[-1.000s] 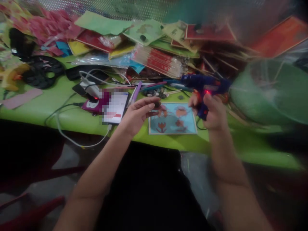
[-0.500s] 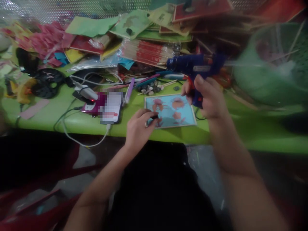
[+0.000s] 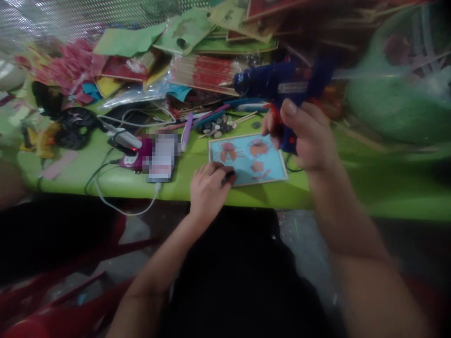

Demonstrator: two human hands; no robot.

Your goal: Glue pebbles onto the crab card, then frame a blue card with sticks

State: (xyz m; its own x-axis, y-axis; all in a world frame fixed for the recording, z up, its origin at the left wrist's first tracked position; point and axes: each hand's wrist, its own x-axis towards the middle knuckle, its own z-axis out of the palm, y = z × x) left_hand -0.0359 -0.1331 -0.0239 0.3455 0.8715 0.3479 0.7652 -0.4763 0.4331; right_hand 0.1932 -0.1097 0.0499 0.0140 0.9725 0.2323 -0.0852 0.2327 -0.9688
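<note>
Far left on the green table (image 3: 282, 195): a yellow tool (image 3: 41, 141), a black plastic part (image 3: 75, 129) just beside it, a pink paper strip (image 3: 59, 164) in front, crumpled pink paper (image 3: 75, 58) heaped behind. Next right, a purple power socket (image 3: 132, 160) with a white plug (image 3: 125, 139) in it, then a phone (image 3: 162, 166) close by, screen partly pixelated, white cable (image 3: 157, 188) at its near end. Purple marker (image 3: 187, 131) lies right of the phone. Left hand (image 3: 209, 190) comes next, narrow pinch, thumb and fingers around a small dark piece (image 3: 229, 176), exact shape too blurred to tell. That hand covers the lower left corner of a light blue picture (image 3: 243, 172) with a pale border, lying flat near the table's front edge, orange flower and bug shapes on it; cannot tell if the dark piece touches it. Pebbles (image 3: 216, 126) in a small pile behind the picture, a pack of sticks (image 3: 204, 72) farther back. Right hand (image 3: 308, 136) is wrapped firmly round the handle of a blue glue gun (image 3: 273, 80), held up above the picture's right side, nozzle pointing left. Clear glue stick (image 3: 369, 72) juts from its back. Far right, a green basket (image 3: 387, 110), blurred.
</note>
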